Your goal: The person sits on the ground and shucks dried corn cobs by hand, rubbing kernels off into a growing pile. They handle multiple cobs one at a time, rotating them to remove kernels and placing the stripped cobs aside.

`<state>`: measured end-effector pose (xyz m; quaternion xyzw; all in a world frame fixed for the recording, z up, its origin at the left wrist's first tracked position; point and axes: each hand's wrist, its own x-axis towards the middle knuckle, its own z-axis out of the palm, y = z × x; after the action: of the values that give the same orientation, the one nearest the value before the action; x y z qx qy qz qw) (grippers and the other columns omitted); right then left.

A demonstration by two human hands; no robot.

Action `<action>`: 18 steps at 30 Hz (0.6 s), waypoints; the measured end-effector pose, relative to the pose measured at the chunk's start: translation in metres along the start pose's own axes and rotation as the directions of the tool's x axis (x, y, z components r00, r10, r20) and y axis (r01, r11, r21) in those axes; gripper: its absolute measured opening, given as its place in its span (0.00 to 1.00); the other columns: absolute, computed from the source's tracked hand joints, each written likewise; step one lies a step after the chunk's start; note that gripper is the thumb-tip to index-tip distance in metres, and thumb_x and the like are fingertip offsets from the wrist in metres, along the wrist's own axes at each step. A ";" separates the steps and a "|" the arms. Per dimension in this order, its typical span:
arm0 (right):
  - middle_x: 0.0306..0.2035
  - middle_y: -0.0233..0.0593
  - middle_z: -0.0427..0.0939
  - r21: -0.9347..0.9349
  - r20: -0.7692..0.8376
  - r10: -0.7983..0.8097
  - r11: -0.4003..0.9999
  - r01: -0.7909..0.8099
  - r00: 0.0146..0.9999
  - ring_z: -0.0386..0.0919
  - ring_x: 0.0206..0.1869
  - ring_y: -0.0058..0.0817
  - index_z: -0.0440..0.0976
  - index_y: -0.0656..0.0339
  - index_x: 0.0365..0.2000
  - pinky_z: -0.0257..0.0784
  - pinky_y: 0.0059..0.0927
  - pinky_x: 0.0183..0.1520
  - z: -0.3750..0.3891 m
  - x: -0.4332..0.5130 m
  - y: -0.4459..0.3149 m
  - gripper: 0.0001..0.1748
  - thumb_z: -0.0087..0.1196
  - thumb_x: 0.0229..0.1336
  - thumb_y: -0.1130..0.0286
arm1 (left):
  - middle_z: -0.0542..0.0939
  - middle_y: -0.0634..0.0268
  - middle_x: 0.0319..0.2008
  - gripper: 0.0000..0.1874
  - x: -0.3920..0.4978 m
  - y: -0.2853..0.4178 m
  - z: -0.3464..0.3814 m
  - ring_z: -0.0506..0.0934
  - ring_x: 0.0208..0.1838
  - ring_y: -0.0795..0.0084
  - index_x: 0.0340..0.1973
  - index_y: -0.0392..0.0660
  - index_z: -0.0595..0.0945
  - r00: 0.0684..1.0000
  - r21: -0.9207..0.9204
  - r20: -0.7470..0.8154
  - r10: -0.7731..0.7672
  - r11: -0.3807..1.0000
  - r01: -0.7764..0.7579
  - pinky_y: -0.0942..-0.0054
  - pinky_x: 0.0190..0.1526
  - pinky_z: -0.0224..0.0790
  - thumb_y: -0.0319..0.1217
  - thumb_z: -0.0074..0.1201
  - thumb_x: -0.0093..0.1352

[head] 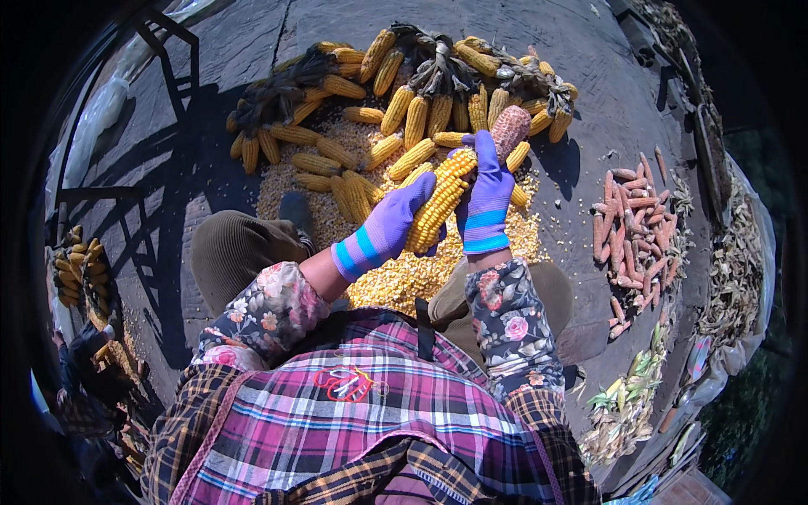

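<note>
A yellow ear of corn (440, 203) tilts across my lap, with my left hand (392, 218) closed around its lower side. In my right hand (487, 192) is a bare reddish corncob (510, 131), which sticks out above the fingers. The cob's lower end is hidden by the glove. Both hands wear purple gloves with blue bands, and the right one is close against the ear's upper side. Beneath them lies a heap of loose yellow kernels (398, 283). Whole ears (341, 154) rest on the kernels just beyond.
Bundles of corn tied by dried husks (435, 63) arc across the far side. Stripped cobs (637, 233) are piled at the right, near green and dry husks (625, 404). At left stand a metal frame (101, 192) and more corn (79, 268); another person (82, 372) sits there.
</note>
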<state>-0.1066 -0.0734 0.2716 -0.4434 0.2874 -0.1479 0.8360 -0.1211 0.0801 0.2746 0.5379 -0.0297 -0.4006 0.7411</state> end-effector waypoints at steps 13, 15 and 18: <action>0.34 0.31 0.80 -0.056 -0.055 -0.169 0.985 0.166 0.984 0.78 0.31 0.20 0.80 0.68 0.39 0.75 0.25 0.36 0.004 0.003 0.001 0.20 0.68 0.59 0.59 | 0.80 0.61 0.24 0.20 0.004 0.010 -0.005 0.82 0.30 0.60 0.49 0.39 0.76 0.993 -0.082 0.026 -0.118 0.989 0.120 0.64 0.32 0.76 0.46 0.49 0.77; 0.34 0.38 0.84 -0.134 0.033 -0.085 0.987 0.089 0.996 0.82 0.32 0.24 0.79 0.68 0.40 0.78 0.23 0.35 0.000 0.009 -0.004 0.18 0.65 0.61 0.61 | 0.80 0.57 0.29 0.18 0.010 0.000 -0.011 0.82 0.34 0.57 0.52 0.41 0.75 0.946 0.553 0.039 0.320 0.782 -0.288 0.64 0.35 0.77 0.43 0.46 0.78; 0.41 0.41 0.84 -0.063 0.139 -0.081 0.994 0.090 0.987 0.83 0.41 0.26 0.79 0.69 0.44 0.78 0.26 0.43 0.004 0.006 -0.012 0.20 0.62 0.64 0.60 | 0.82 0.49 0.38 0.20 0.018 0.001 -0.025 0.82 0.42 0.46 0.54 0.42 0.73 0.858 0.828 0.096 0.505 0.438 -0.351 0.56 0.45 0.76 0.43 0.50 0.76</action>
<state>-0.0992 -0.0802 0.2816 -0.4932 0.2152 -0.1429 0.8306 -0.0964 0.0884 0.2579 0.8247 -0.2866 -0.0919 0.4788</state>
